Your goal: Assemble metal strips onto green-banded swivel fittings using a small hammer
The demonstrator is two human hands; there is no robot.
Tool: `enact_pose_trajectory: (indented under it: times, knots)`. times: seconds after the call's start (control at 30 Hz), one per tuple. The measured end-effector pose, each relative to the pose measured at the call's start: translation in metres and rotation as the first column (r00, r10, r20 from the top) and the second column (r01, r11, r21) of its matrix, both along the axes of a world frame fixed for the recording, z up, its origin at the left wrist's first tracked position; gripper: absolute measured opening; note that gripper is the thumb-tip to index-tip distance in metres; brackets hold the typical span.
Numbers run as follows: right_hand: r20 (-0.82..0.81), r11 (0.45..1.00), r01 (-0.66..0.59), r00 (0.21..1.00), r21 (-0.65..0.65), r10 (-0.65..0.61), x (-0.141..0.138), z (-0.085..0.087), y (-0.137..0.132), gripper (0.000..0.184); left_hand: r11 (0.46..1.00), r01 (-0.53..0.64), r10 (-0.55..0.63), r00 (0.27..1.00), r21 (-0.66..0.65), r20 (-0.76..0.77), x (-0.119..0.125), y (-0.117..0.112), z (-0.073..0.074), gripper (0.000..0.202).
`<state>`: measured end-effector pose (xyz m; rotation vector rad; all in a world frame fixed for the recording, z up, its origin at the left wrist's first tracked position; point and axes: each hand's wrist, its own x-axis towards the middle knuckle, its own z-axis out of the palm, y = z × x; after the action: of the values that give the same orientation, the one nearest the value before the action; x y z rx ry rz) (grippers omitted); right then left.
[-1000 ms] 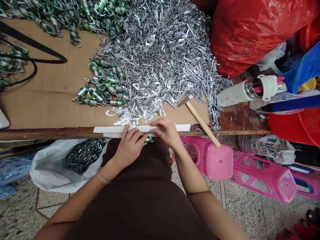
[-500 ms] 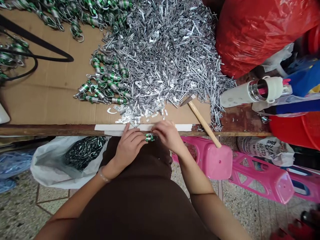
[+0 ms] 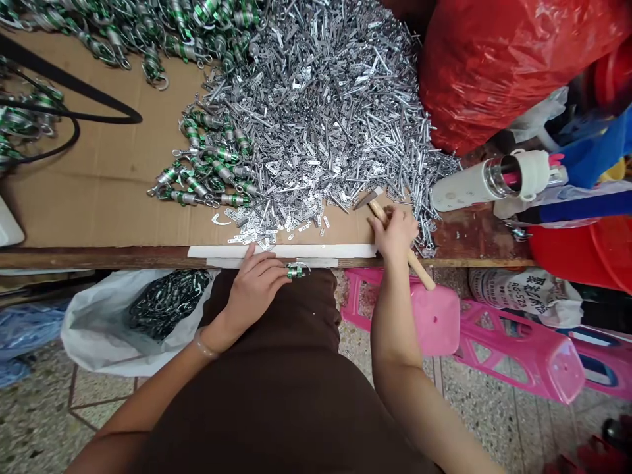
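Note:
My left hand point(image 3: 257, 286) pinches a small green and silver metal clip point(image 3: 295, 270) at the table's front edge, against a white strip point(image 3: 320, 251). My right hand point(image 3: 395, 234) is closed round the wooden handle of a small hammer point(image 3: 419, 273), whose metal head point(image 3: 368, 197) lies at the edge of a big heap of loose silver metal parts point(image 3: 326, 112). Several finished green and silver clips point(image 3: 207, 171) lie in a cluster left of the heap on the cardboard sheet point(image 3: 99, 191).
More green clips point(image 3: 148, 33) line the far edge. A black cable point(image 3: 74, 118) loops at left. A red plastic bag point(image 3: 498, 59), a white flask point(image 3: 488, 181) and red tubs point(image 3: 582, 250) crowd the right. Below the table: a white bag of clips point(image 3: 153, 309) and pink stools point(image 3: 518, 342).
My right hand has left the clip and moved right onto the hammer handle. My left hand stays on the clip at the table edge.

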<state>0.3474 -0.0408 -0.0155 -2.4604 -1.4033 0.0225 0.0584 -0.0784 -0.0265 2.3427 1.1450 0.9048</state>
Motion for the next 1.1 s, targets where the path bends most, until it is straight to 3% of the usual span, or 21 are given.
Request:
enact_pose_trajectory:
  times: [0.1,0.2,0.27,0.33,0.4,0.5,0.67,0.73,0.77,0.87,0.93,1.03,1.1]
  knots:
    - [0.013,0.996,-0.067,0.998,-0.052,0.068,0.008,0.002,-0.008,0.03,1.0,-0.007,0.007,1.0,-0.001,0.002,0.001,0.0,0.0,0.007]
    - [-0.087,0.968,-0.224,0.973,-0.112,0.215,-0.029,0.02,-0.037,0.035,1.0,-0.005,0.005,1.0,-0.006,0.003,0.001,0.0,0.0,0.008]
    - [-0.224,0.863,-0.474,0.873,-0.176,0.434,-0.06,0.034,-0.061,0.034,1.0,0.001,-0.001,1.0,-0.009,-0.004,0.0,0.0,0.0,0.008]
    - [-0.247,0.81,-0.584,0.794,-0.056,0.555,-0.083,0.042,-0.08,0.036,1.0,0.003,-0.003,1.0,-0.011,-0.013,0.0,0.0,0.001,0.008]
    - [-0.22,0.793,-0.608,0.778,-0.03,0.588,-0.096,0.044,-0.09,0.039,1.0,0.005,-0.005,1.0,-0.007,-0.018,0.0,0.0,0.001,0.007]
    - [-0.201,0.781,-0.603,0.796,-0.166,0.572,-0.102,0.042,-0.091,0.038,1.0,0.01,-0.011,1.0,-0.007,-0.02,0.0,0.0,0.0,0.009]
    - [-0.209,0.765,-0.626,0.776,-0.148,0.595,-0.107,0.043,-0.087,0.037,0.999,-0.003,0.003,1.0,-0.034,-0.009,-0.001,0.0,-0.002,0.01]
    - [-0.223,0.769,-0.612,0.789,-0.188,0.573,-0.102,0.042,-0.083,0.036,0.999,-0.007,0.007,1.0,-0.033,-0.003,-0.001,0.0,-0.003,0.009]
    - [-0.211,0.8,-0.567,0.821,-0.194,0.531,-0.096,0.039,-0.079,0.036,0.999,-0.006,0.006,1.0,-0.034,0.002,-0.001,0.0,-0.003,0.008]
    - [-0.046,0.968,-0.229,0.973,-0.104,0.225,-0.06,0.025,-0.058,0.04,0.999,-0.007,0.008,0.999,-0.035,0.036,-0.002,0.001,-0.003,0.007]
    - [0.074,0.999,-0.035,0.997,-0.016,0.036,-0.029,0.01,-0.039,0.044,0.999,-0.006,0.01,0.997,-0.047,0.072,-0.003,0.002,0.0,0.007]
    - [0.157,1.0,-0.026,0.987,0.001,0.025,0.007,-0.008,-0.013,0.044,0.996,0.008,0.004,0.992,-0.089,0.127,-0.004,0.004,0.007,0.011]
    - [0.156,0.999,-0.051,0.986,-0.011,0.052,0.013,-0.013,-0.003,0.042,0.994,0.009,0.009,0.987,-0.109,0.16,-0.004,0.005,0.013,0.011]
